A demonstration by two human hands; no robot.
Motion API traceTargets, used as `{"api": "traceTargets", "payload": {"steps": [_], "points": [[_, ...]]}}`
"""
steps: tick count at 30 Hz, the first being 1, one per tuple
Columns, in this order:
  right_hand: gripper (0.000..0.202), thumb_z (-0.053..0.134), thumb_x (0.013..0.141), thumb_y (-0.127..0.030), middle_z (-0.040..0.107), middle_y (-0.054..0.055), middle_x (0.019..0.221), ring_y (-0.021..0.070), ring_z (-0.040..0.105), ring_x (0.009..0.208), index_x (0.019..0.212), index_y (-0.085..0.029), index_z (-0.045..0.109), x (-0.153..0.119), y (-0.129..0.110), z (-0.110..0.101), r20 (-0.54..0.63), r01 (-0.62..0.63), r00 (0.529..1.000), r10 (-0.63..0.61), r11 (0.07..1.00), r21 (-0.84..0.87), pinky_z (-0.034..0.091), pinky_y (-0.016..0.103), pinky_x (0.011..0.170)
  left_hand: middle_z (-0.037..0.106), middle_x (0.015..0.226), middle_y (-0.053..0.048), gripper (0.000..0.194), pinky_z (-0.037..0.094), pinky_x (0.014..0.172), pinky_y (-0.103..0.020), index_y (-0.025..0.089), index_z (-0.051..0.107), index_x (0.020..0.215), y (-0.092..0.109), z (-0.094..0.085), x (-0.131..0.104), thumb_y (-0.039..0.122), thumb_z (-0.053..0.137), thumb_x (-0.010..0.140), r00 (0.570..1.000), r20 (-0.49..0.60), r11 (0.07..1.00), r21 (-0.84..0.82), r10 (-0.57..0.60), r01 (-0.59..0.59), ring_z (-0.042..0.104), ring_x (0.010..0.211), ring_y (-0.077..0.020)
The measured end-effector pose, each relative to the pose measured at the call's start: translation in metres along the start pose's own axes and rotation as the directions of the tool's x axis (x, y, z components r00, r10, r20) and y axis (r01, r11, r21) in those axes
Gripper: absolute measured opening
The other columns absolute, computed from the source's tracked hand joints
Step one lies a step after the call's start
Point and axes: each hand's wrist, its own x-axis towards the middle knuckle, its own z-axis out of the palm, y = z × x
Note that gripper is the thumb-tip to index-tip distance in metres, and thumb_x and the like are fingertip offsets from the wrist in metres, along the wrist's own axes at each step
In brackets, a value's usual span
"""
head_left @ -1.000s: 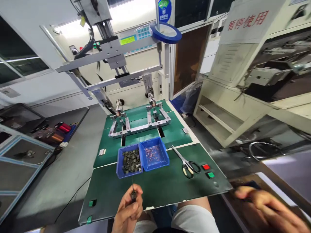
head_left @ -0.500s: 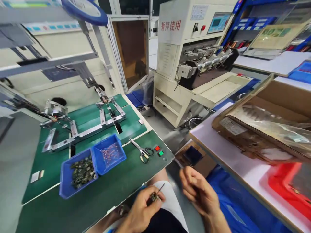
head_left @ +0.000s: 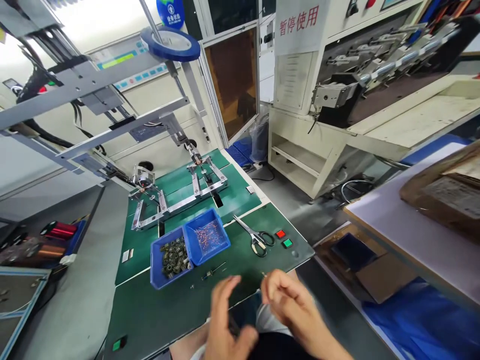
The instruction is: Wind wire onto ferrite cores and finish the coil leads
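My left hand (head_left: 227, 320) is over the front edge of the green bench, thumb and fingers spread; a dark patch between them is blurred. My right hand (head_left: 290, 305) is closed in a pinch, a tiny pale tip showing at its fingertips; the thing itself is too small to name. On the bench just beyond the left hand lies a small dark part with a thin rod (head_left: 213, 271). A blue bin of small dark ring-shaped coil parts (head_left: 175, 257) adjoins a blue bin of short copper-coloured wire pieces (head_left: 208, 237). Scissors (head_left: 257, 237) rest to their right.
A red button (head_left: 280, 234) and a green button (head_left: 287, 243) sit at the bench's right corner. Behind the bins stands a metal clamp fixture (head_left: 180, 202). A white-topped table with a cardboard box (head_left: 450, 190) is at the right. Wire spools (head_left: 58, 230) are at far left.
My left hand has opened from around a small part with a rod; a similar rodded part now shows on the bench. The right hand has come nearer the left. The view has swung.
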Motion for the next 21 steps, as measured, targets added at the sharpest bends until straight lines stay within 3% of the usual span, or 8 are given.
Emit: {"api": "traceTargets", "payload": {"steps": [3,5,7,10,13,16,18,21], "points": [[0.03,0.059,0.089,-0.045,0.057,0.0,0.072,0.0104,0.043,0.056,0.072,-0.02,0.057,0.009,-0.012,0.012,-0.031,0.19,0.981,-0.192,0.98,-0.064,0.035,0.022,0.05,0.069,0.092,-0.009,0.061,0.048,0.071,-0.033,0.018,0.067,0.112,0.02,0.008,-0.001,0.069,0.057,0.08,0.94,0.236,0.843,-0.427,-0.247,0.329,0.062,0.075,-0.0215],[0.024,0.061,0.09,-0.039,0.06,0.003,0.076,0.015,0.052,0.069,0.073,-0.021,0.06,0.009,-0.029,-0.005,-0.134,0.29,0.937,-0.322,0.933,-0.215,0.042,0.026,0.062,0.056,0.061,0.001,0.045,0.039,0.053,-0.025,0.019,0.067,0.074,0.022,-0.009,0.012,0.062,0.057,0.085,0.91,0.174,0.711,-0.575,-0.377,0.405,0.046,0.051,-0.0109],[0.021,0.062,0.089,-0.036,0.062,0.004,0.078,0.0189,0.056,0.078,0.073,-0.023,0.061,0.009,-0.043,-0.026,-0.221,0.265,0.912,-0.345,0.908,-0.325,0.044,0.029,0.069,0.046,0.056,0.004,0.041,0.039,0.052,-0.021,0.02,0.06,0.063,0.022,-0.033,0.03,0.055,0.062,0.085,0.886,-0.007,0.599,-0.738,-0.464,0.309,0.041,0.051,-0.0096],[0.02,0.06,0.089,-0.033,0.066,0.009,0.09,0.0234,0.058,0.087,0.072,-0.023,0.06,0.008,-0.042,-0.03,-0.226,0.161,0.937,-0.266,0.903,-0.398,0.044,0.032,0.07,0.056,0.069,0.002,0.028,0.052,0.067,-0.024,0.02,0.059,0.065,0.032,-0.056,0.056,0.039,0.075,0.078,0.823,-0.125,0.366,-0.925,-0.554,0.106,0.055,0.067,-0.012],[0.015,0.056,0.085,-0.024,0.066,0.007,0.084,0.0199,0.057,0.079,0.07,-0.022,0.056,0.01,-0.012,0.007,0.097,0.12,0.991,-0.09,0.919,-0.375,0.043,0.029,0.065,0.066,0.081,0.002,0.022,0.057,0.079,-0.029,0.02,0.056,0.068,0.051,-0.053,0.071,0.027,0.076,0.076,0.816,0.014,0.035,-0.999,-0.578,0.042,0.065,0.08,-0.0141],[0.009,0.061,0.075,-0.018,0.054,-0.004,0.055,0.0101,0.046,0.049,0.068,-0.02,0.056,0.01,0.02,0.039,0.499,0.002,0.859,0.117,0.973,-0.232,0.035,0.021,0.047,0.058,0.063,0.007,0.016,0.05,0.056,-0.015,0.021,0.054,0.076,0.06,-0.054,0.078,0.01,0.065,0.082,0.852,0.136,-0.264,-0.965,-0.506,-0.003,0.057,0.054,-0.0052],[0.015,0.066,0.076,-0.024,0.047,-0.007,0.048,0.0058,0.038,0.04,0.068,-0.018,0.055,0.009,0.027,0.037,0.57,-0.156,0.807,0.157,0.987,-0.051,0.027,0.017,0.039,0.052,0.056,0.009,0.017,0.04,0.042,-0.015,0.02,0.053,0.079,0.056,-0.065,0.08,0.004,0.057,0.084,0.854,0.105,-0.275,-0.96,-0.509,-0.046,0.046,0.04,-0.0039],[0.037,0.067,0.082,-0.048,0.031,-0.013,0.048,0.0016,0.016,0.036,0.071,-0.021,0.045,0.008,0.013,0.011,0.493,-0.272,0.858,0.141,0.941,0.204,0.015,0.014,0.034,0.05,0.055,0.01,0.014,0.036,0.039,-0.017,0.019,0.054,0.076,0.044,-0.078,0.079,0.011,0.061,0.085,0.832,0.036,-0.06,-0.998,-0.554,0.003,0.041,0.038,-0.0039]]}}
